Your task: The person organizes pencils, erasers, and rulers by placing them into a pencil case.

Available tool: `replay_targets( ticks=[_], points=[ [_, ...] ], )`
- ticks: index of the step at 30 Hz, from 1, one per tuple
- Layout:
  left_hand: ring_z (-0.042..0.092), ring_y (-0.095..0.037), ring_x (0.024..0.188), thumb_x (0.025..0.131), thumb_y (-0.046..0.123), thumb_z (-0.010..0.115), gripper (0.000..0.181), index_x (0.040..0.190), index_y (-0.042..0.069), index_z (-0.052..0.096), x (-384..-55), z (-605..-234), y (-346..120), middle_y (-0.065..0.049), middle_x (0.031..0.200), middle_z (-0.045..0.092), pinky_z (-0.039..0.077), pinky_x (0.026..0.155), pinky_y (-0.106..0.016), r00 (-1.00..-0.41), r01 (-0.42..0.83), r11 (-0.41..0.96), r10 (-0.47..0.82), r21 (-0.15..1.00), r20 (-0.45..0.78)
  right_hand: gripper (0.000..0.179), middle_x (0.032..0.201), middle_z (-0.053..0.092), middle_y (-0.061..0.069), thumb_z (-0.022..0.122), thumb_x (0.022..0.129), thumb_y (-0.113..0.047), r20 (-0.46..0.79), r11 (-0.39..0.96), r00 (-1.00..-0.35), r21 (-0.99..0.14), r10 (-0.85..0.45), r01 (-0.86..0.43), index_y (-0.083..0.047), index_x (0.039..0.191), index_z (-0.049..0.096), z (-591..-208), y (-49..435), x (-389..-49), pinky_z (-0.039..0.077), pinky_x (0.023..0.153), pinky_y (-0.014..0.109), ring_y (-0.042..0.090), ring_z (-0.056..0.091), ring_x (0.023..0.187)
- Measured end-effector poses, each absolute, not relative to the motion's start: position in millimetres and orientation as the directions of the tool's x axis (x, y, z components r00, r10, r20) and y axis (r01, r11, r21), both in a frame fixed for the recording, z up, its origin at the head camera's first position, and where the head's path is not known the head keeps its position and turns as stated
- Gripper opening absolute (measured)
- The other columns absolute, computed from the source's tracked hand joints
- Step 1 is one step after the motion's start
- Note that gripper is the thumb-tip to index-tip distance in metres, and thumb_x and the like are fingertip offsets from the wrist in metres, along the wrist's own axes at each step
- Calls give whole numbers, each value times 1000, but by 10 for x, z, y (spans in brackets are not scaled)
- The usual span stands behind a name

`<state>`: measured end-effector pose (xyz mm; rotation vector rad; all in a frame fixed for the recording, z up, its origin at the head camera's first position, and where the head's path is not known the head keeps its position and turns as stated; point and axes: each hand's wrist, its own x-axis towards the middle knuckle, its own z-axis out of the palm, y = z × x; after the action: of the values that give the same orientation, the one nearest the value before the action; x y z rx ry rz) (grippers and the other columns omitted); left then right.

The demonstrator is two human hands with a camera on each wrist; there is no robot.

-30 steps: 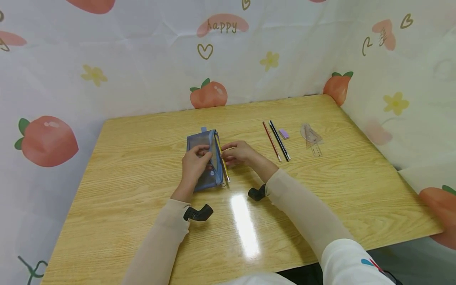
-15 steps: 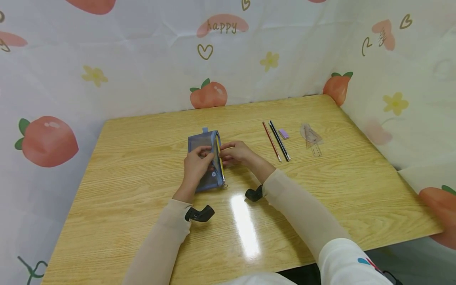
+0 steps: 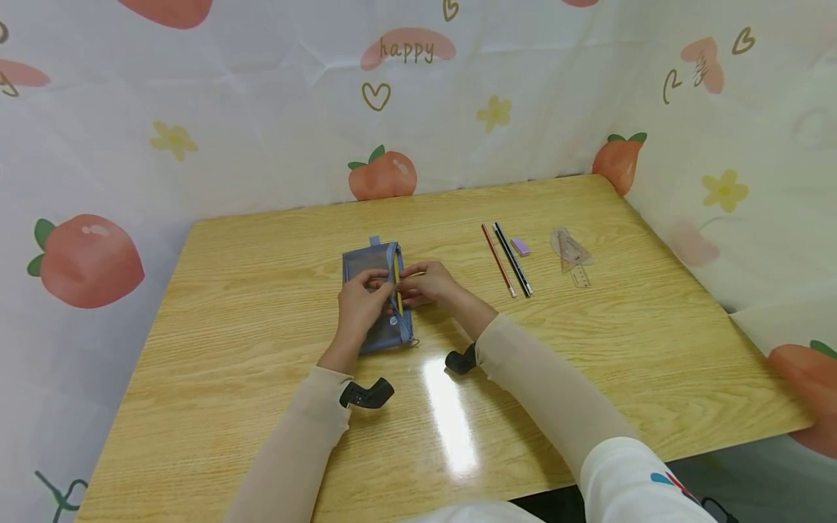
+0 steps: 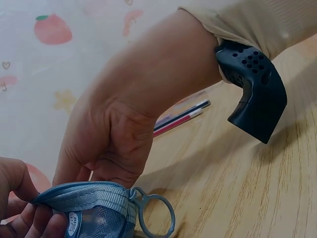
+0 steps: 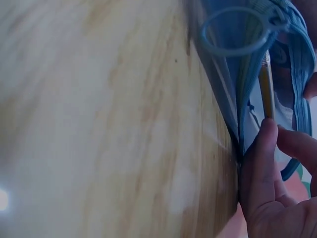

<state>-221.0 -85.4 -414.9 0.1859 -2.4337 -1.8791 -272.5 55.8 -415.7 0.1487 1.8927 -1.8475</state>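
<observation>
A blue mesh pencil pouch (image 3: 368, 258) lies on the table with its zipper along the right side unzipped. My left hand (image 3: 360, 301) pinches the near lip of that opening; in the left wrist view its fingers (image 4: 15, 181) grip the zipper edge. My right hand (image 3: 433, 283) holds a yellow pencil (image 5: 267, 91) between thumb and fingers. The pencil sits inside the pouch's opening, its end showing between the two zipper edges in the right wrist view. A ring (image 4: 171, 218) hangs from the pouch's near corner. The pencil's far part is hidden.
Right of the pouch lie a red pencil (image 3: 499, 260), dark pencils (image 3: 513, 260) side by side and a purple eraser (image 3: 520, 246). Clear plastic rulers (image 3: 572, 250) overlap farther right on the wooden table (image 3: 261, 290). A printed cloth (image 3: 275, 131) stands behind.
The yellow pencil has moved left, from along the pouch's right edge into its opening. My right hand has shifted slightly left with it, while the left hand keeps its grip.
</observation>
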Motion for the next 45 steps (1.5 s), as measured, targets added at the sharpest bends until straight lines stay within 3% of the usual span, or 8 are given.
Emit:
replay_targets(
  ticks=[17,23,28,34,41,45],
  points=[
    [60,-18,50,75,13,59,30,105,9,63,-2211,-4151,-837,-9,84,61,56,51,-37,-988,-53,253,-154,966,-14,33,93,62,21,65,80,-5,-374,135,-897,-927,-236,351,2,111,59,-4080,715,-2708,54,72,42,31,64,79],
    [61,-18,53,77,13,59,30,107,8,62,-2218,-4149,-843,-9,84,59,56,50,-32,-989,-47,231,-148,972,-13,33,103,59,20,64,81,-5,-290,268,-933,-936,-212,230,6,111,57,-3973,1052,-2818,54,72,42,35,61,86],
    [61,-19,55,77,12,59,31,108,7,61,-2212,-4134,-853,-10,86,59,56,51,-32,-990,-45,214,-139,976,-16,28,117,51,24,62,84,-10,-204,476,-970,-872,-135,117,4,107,57,-3777,1505,-2967,53,74,42,37,60,88],
    [61,-19,56,77,13,59,32,109,7,61,-2197,-4119,-869,-10,87,60,56,52,-31,-989,-52,221,-144,974,-20,25,105,57,22,59,85,-10,-120,704,-991,-709,-59,44,4,106,58,-3655,1912,-3105,54,71,41,36,60,83],
    [60,-18,53,77,12,58,30,107,9,62,-2195,-4122,-881,-9,87,59,56,51,-31,-989,-54,229,-149,972,-20,20,90,61,20,59,84,-11,-131,762,-990,-646,-46,50,5,96,63,-3761,1952,-3094,52,63,37,32,60,74],
    [61,-18,52,77,14,58,31,107,9,62,-2186,-4129,-868,-9,86,59,55,50,-31,-989,-52,246,-145,968,-17,17,90,62,18,59,84,-10,-103,804,-994,-594,-47,23,4,92,65,-3842,1943,-3067,49,59,33,28,58,72]
  ],
)
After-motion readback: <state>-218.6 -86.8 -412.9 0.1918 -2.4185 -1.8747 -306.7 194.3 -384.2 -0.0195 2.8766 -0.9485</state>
